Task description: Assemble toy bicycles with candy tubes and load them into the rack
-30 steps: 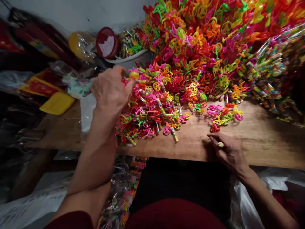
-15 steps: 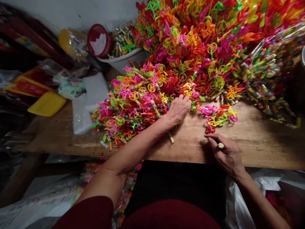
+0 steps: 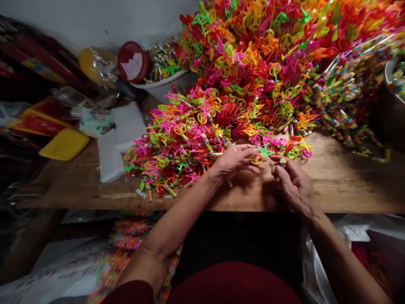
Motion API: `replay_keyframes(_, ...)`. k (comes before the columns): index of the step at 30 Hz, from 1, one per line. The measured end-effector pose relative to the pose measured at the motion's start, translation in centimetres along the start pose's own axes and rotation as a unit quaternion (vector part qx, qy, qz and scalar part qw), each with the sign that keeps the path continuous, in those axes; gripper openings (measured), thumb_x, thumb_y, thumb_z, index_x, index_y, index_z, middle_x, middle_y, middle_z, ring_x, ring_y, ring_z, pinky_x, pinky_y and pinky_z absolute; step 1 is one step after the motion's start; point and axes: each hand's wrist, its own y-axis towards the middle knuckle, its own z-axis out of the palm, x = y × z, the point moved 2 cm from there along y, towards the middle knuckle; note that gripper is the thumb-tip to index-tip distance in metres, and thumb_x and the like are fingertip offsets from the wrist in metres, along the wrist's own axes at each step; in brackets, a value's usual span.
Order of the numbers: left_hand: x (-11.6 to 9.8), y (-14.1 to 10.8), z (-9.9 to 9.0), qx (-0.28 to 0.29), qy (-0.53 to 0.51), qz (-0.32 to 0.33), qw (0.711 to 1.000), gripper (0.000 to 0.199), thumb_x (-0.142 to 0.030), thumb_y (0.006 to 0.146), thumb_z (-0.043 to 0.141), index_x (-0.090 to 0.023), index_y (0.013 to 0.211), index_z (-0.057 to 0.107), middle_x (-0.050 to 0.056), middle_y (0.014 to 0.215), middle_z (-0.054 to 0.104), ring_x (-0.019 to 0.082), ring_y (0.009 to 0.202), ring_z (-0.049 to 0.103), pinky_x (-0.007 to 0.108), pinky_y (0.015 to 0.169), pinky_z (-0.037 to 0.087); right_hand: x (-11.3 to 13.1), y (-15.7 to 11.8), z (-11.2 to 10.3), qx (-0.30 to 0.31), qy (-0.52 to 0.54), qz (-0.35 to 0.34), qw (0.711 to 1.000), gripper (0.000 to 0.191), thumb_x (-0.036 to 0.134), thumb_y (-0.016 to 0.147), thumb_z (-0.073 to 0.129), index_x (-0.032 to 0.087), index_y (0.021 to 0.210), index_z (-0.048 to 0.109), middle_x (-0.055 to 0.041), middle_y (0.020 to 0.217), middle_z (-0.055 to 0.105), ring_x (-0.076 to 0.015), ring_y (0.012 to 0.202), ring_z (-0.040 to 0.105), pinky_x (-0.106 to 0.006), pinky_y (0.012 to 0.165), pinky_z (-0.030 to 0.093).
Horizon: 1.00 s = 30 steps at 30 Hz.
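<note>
Yellow plastic is forming the ring (image 3: 257, 158) that the left hand (image 3: 241, 158) is holding lightly, apparently angled towards the right hand (image 3: 292, 179), which is pinching a pale-ended stick (image 3: 282, 161), tip exposed. Beyond both hands, heaped pieces (image 3: 177, 139) are lying on the tabletop (image 3: 341, 181), presumably for easy reach.

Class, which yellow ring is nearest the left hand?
The yellow ring seen against the left hand, overlapping it; other yellow rings lie among the piled pieces.

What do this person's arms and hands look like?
The left hand and right hand are bare, with no gloves or watch visible. A dark red sleeve ends above the elbow on the left arm; no sleeve shows on the right arm.
</note>
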Motion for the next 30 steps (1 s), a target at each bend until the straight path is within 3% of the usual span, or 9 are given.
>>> replay_keyframes(4, 2.3, -0.7, 1.4, 0.011, -0.096, -0.03, 0.995, 0.01, -0.009, 0.088, 0.063, -0.011, 0.097, 0.06, 0.01, 0.084, 0.077, 0.017, 0.068, 0.075, 0.028, 0.07, 0.062, 0.7, -1.6, -0.5, -0.017, -0.102, -0.053, 0.993, 0.03, 0.038, 0.102, 0.047, 0.02, 0.118, 0.066, -0.0087, 0.105, 0.072, -0.0202, 0.093, 0.068, -0.034, 0.085, 0.055)
replay_keyframes(6, 3.0, -0.8, 2.1, 0.013, -0.113, -0.041, 0.993, 0.009, -0.004, 0.087, 0.059, -0.011, 0.093, 0.059, 0.01, 0.081, 0.076, 0.017, 0.068, 0.075, 0.029, 0.072, 0.062, 0.5, -2.2, -0.9, -0.022, -0.121, -0.055, 0.991, 0.03, 0.037, 0.104, 0.045, 0.02, 0.117, 0.066, -0.0102, 0.111, 0.073, -0.0218, 0.101, 0.069, -0.037, 0.09, 0.055)
replay_keyframes(9, 3.8, -0.5, 3.0, 0.008, -0.126, -0.054, 0.99, 0.006, -0.008, 0.089, 0.057, -0.01, 0.089, 0.062, 0.009, 0.08, 0.074, 0.016, 0.069, 0.074, 0.029, 0.072, 0.063, -0.1, -2.3, -1.3, -0.034, -0.11, -0.028, 0.993, 0.029, 0.038, 0.102, 0.048, 0.02, 0.114, 0.067, -0.0094, 0.109, 0.074, -0.0211, 0.095, 0.07, -0.036, 0.086, 0.056)
replay_keyframes(12, 4.3, 0.1, 3.7, 0.003, -0.121, -0.059, 0.991, 0.018, -0.025, 0.096, 0.06, -0.01, 0.088, 0.066, 0.007, 0.077, 0.072, 0.015, 0.067, 0.072, 0.029, 0.067, 0.063, -0.5, -1.8, -1.2, -0.049, -0.1, -0.005, 0.994, 0.025, 0.035, 0.098, 0.055, 0.019, 0.111, 0.07, -0.0076, 0.104, 0.076, -0.02, 0.087, 0.071, -0.034, 0.079, 0.056)
replay_keyframes(16, 4.2, 0.9, 3.8, 0.021, -0.083, -0.09, 0.992, 0.018, -0.027, 0.091, 0.068, -0.01, 0.095, 0.069, 0.008, 0.083, 0.074, 0.014, 0.068, 0.07, 0.027, 0.066, 0.06, 0.0, -1.4, -1.0, -0.054, -0.161, -0.08, 0.982, 0.022, 0.022, 0.094, 0.051, 0.019, 0.106, 0.07, -0.0071, 0.097, 0.075, -0.0203, 0.086, 0.069, -0.035, 0.08, 0.055)
replay_keyframes(20, 4.1, 0.8, 3.2, 0.03, -0.101, -0.137, 0.985, 0.013, -0.015, 0.081, 0.063, -0.01, 0.092, 0.065, 0.009, 0.081, 0.074, 0.015, 0.069, 0.071, 0.028, 0.07, 0.061, 0.2, -1.6, -1.3, -0.031, -0.259, -0.161, 0.952, 0.024, 0.018, 0.093, 0.051, 0.02, 0.109, 0.069, -0.0088, 0.097, 0.071, -0.0226, 0.088, 0.067, -0.036, 0.08, 0.054)
replay_keyframes(23, 4.0, 0.4, 2.7, 0.028, -0.115, -0.123, 0.985, 0.023, -0.011, 0.074, 0.061, -0.011, 0.097, 0.064, 0.007, 0.083, 0.073, 0.015, 0.07, 0.071, 0.03, 0.072, 0.062, 0.0, -2.1, -1.5, -0.003, -0.359, -0.203, 0.911, 0.03, 0.019, 0.094, 0.052, 0.02, 0.119, 0.068, -0.0119, 0.104, 0.069, -0.0269, 0.095, 0.063, -0.038, 0.079, 0.052)
replay_keyframes(26, 4.0, 0.0, 2.6, 0.053, -0.132, -0.1, 0.985, 0.035, -0.005, 0.072, 0.059, -0.012, 0.106, 0.065, 0.007, 0.091, 0.075, 0.014, 0.072, 0.07, 0.033, 0.079, 0.063, -0.1, -2.5, -1.4, -0.007, -0.426, -0.234, 0.874, 0.034, 0.017, 0.096, 0.052, 0.021, 0.127, 0.067, -0.0102, 0.096, 0.068, -0.0256, 0.089, 0.06, -0.036, 0.075, 0.048)
replay_keyframes(30, 4.2, -0.4, 2.8, 0.075, -0.144, -0.077, 0.984, 0.027, -0.001, 0.076, 0.055, -0.008, 0.098, 0.069, 0.01, 0.095, 0.077, 0.011, 0.073, 0.068, 0.026, 0.079, 0.06, 0.4, -2.5, -0.7, 0.016, -0.463, -0.269, 0.845, 0.038, 0.013, 0.098, 0.052, 0.021, 0.132, 0.065, -0.0098, 0.103, 0.071, -0.0238, 0.091, 0.06, -0.034, 0.076, 0.047)
